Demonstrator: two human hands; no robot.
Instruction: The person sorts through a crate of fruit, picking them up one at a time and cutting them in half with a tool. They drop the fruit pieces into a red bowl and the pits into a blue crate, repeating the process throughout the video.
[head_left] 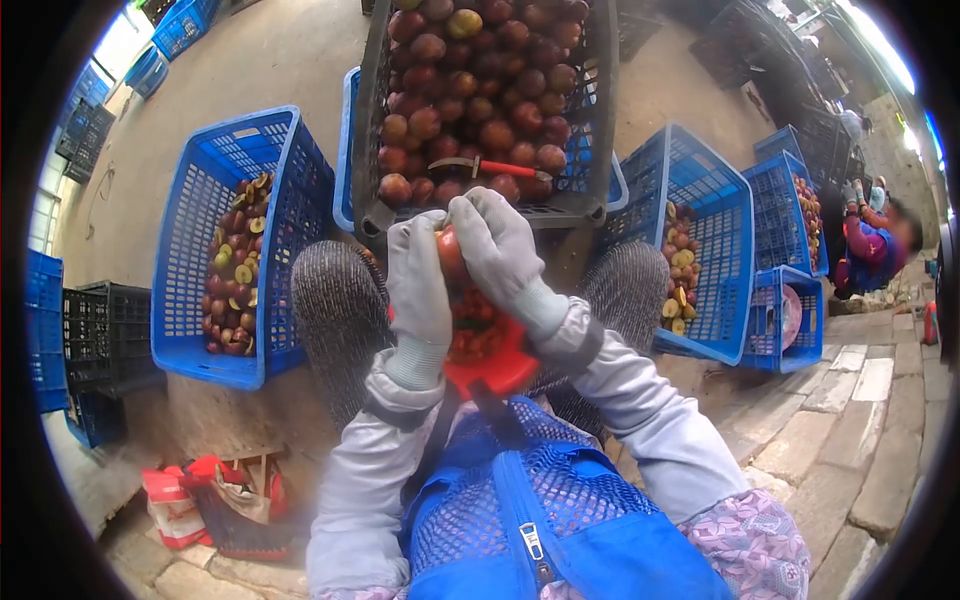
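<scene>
My left hand [416,285] and my right hand [500,250], both in pale grey gloves, are closed around a reddish plum [452,260] from its two sides. A patch of yellow flesh shows near its top; the fingers cover most of the rest. Below the hands, a red basin [508,375] sits between my knees with small reddish bits in it, too blurred to name. Just beyond my hands stands a dark crate [598,120] heaped with whole plums [470,85]. A curved knife [500,170] with a red handle lies on the plums at its near end.
On my left, a blue crate [170,290] holds cut plums; another blue crate [735,250] with plum halves is on my right. Stacked dark crates [110,330] are at far left. Bags [230,500] lie on the floor. A person [875,245] sits at far right near more crates.
</scene>
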